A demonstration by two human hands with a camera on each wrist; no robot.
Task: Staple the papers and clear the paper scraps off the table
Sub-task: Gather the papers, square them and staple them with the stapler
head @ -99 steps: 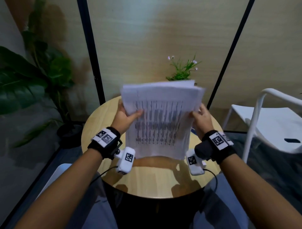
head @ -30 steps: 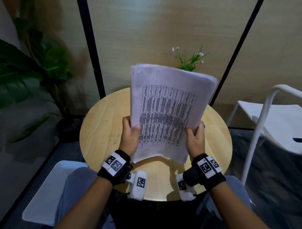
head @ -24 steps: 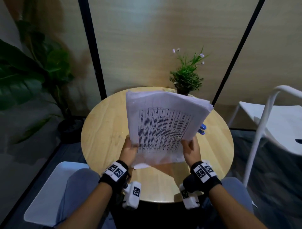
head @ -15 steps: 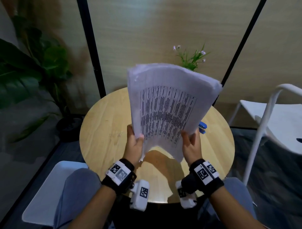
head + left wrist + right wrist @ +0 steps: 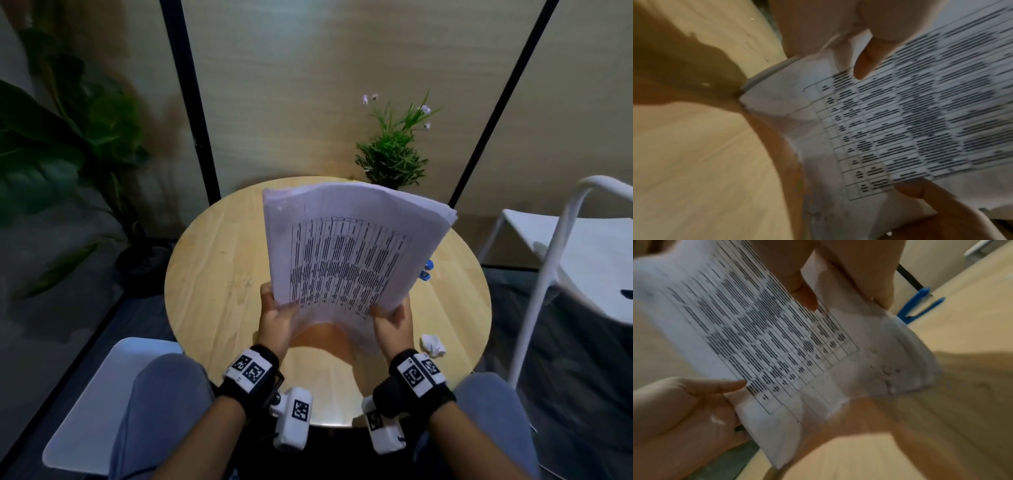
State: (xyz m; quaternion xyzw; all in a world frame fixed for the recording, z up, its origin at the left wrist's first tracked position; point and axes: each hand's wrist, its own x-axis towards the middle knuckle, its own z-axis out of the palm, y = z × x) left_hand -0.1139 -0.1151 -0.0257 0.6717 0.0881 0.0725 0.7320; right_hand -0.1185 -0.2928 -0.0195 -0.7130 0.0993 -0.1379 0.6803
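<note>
a pale panelled wall with black posts stands behind the round wooden table point(image 5: 219, 274), with a big leafy plant point(image 5: 51, 147) on the floor to your left, a small potted plant point(image 5: 392, 157) at the table's far edge and a white chair point(image 5: 582, 246) on your right. you hold the stack of papers point(image 5: 346, 246) up over the middle of the table, tilted, printed table facing you, its lower edge blurred just above the wood. your left hand point(image 5: 279, 318) has its grip on the lower left corner, thumb point(image 5: 867, 63) pressed on the front sheet and the other fingers behind. your right hand point(image 5: 390, 325) grips the lower right corner the same way, thumb point(image 5: 803, 293) on the print. a blue stapler point(image 5: 426, 270) lies on the table beyond the stack's right edge, mostly hidden by the sheets in the head view. one crumpled paper scrap point(image 5: 433, 344) sits on the table near its right rim, just beside your right wrist and apart from the stack
</note>
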